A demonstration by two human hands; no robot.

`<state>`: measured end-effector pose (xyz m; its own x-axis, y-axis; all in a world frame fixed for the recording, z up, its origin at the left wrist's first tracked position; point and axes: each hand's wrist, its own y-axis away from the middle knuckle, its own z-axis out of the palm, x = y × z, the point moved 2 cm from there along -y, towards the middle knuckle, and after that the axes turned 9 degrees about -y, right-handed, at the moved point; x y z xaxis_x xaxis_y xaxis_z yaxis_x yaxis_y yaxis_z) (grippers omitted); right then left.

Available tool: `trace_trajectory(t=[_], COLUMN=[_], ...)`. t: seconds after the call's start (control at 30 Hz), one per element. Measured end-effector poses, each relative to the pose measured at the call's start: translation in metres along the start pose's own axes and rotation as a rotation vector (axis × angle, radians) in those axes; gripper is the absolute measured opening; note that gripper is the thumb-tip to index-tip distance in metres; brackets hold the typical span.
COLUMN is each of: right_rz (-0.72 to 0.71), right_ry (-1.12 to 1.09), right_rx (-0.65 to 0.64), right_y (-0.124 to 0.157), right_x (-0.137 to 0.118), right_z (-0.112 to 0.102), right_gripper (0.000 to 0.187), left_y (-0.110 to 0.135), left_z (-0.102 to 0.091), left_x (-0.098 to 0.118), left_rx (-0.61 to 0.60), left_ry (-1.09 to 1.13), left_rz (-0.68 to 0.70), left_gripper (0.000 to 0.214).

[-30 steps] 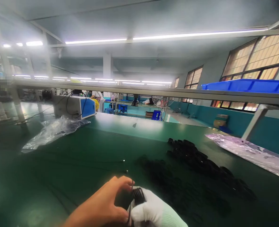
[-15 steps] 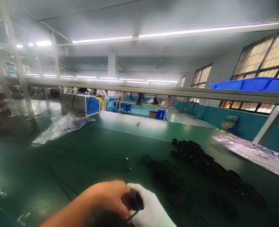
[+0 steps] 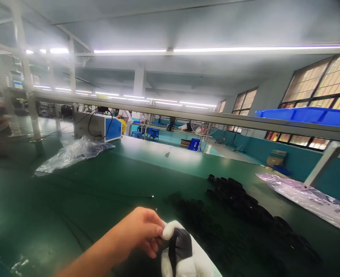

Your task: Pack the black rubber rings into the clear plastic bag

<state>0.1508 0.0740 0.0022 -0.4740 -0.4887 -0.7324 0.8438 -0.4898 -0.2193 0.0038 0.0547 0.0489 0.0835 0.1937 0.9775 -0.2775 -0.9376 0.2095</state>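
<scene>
My right hand (image 3: 197, 259), in a white glove, grips a bundled coil of black cable (image 3: 183, 244) low in the middle of the view. My bare left hand (image 3: 142, 232) is beside it, thumb and finger pinched together at the glove's fingertips. What the pinch holds, if anything, I cannot make out. Just beyond my left hand, thin dark cables with small bright tips (image 3: 152, 196) lie on the green table (image 3: 123, 173). To the right of my hands are a heap of black coiled cables (image 3: 244, 202) and a dimmer, blurred dark pile (image 3: 195, 211).
A crumpled clear plastic bag (image 3: 74, 152) lies at the left, before a grey and blue machine (image 3: 99, 127). Another plastic bag (image 3: 308, 200) is by the right edge. A rail (image 3: 170, 109) crosses above the table, with a blue tray (image 3: 305, 116) at its right end.
My right hand has turned, showing more of the black cable coil. My left hand has shifted up off the coil to the glove's fingertips. The view has tilted slightly.
</scene>
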Motion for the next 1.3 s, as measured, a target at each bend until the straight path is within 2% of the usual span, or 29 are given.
trace_trajectory(t=[0.17, 0.3, 0.4, 0.47, 0.53, 0.6, 0.67, 0.7, 0.77, 0.87, 0.93, 1.0, 1.1, 1.2, 1.3], right_rz=[-0.044, 0.024, 0.118, 0.137, 0.107, 0.093, 0.112, 0.112, 0.124, 0.155, 0.139, 0.097, 0.056, 0.091, 0.128], right_ry=[0.029, 0.149, 0.367, 0.676, 1.048, 1.35, 1.452, 1.379, 0.992, 0.241, -0.038, -0.081, 0.063, 0.101, 0.109], right_rx=[0.024, 0.18, 0.416, 0.561, 0.667, 0.758, 0.827, 0.809, 0.647, 0.387, 0.296, 0.213, 0.194, 0.251, 0.311], right_y=[-0.002, 0.006, 0.008, 0.005, -0.001, -0.006, -0.006, -0.005, -0.001, 0.005, 0.008, 0.007, 0.004, 0.002, 0.003], right_x=[0.004, -0.01, -0.021, -0.021, -0.016, -0.009, -0.006, -0.007, -0.009, -0.012, -0.012, -0.01, -0.009, -0.01, -0.01], right_z=[-0.005, 0.009, 0.019, 0.021, 0.021, 0.021, 0.02, 0.019, 0.017, 0.013, 0.009, 0.008, 0.01, 0.012, 0.011], right_gripper=[0.054, 0.056, 0.048, 0.038, 0.029, 0.02, 0.025, 0.031, 0.041, 0.027, 0.034, 0.035, 0.037, 0.051, 0.054], left_y=[-0.005, -0.004, 0.008, 0.017, 0.022, 0.019, 0.01, 0.006, -0.002, -0.006, -0.005, -0.003, -0.002, -0.002, -0.003], left_z=[0.011, 0.002, -0.003, 0.006, 0.022, 0.037, 0.044, 0.043, 0.036, 0.024, 0.021, 0.023, 0.027, 0.026, 0.022], left_x=[0.003, 0.003, 0.01, 0.015, 0.016, 0.01, 0.0, -0.007, -0.021, -0.037, -0.041, -0.041, -0.037, -0.034, -0.033], left_rx=[0.011, 0.094, 0.275, 0.373, 0.419, 0.449, 0.506, 0.541, 0.601, 0.611, 0.609, 0.674, 0.783, 0.716, 0.627], left_ry=[0.13, 0.133, -0.208, -0.576, -0.938, -1.204, -1.317, -1.322, -1.274, -1.137, -1.06, -1.039, -1.116, -1.138, -1.089], left_rz=[0.059, 0.122, 0.232, 0.261, 0.197, 0.072, 0.001, 0.013, 0.13, 0.423, 0.573, 0.636, 0.577, 0.478, 0.448], left_gripper=[0.019, 0.029, 0.025, 0.024, 0.025, 0.025, 0.026, 0.03, 0.036, 0.036, 0.034, 0.034, 0.037, 0.04, 0.04])
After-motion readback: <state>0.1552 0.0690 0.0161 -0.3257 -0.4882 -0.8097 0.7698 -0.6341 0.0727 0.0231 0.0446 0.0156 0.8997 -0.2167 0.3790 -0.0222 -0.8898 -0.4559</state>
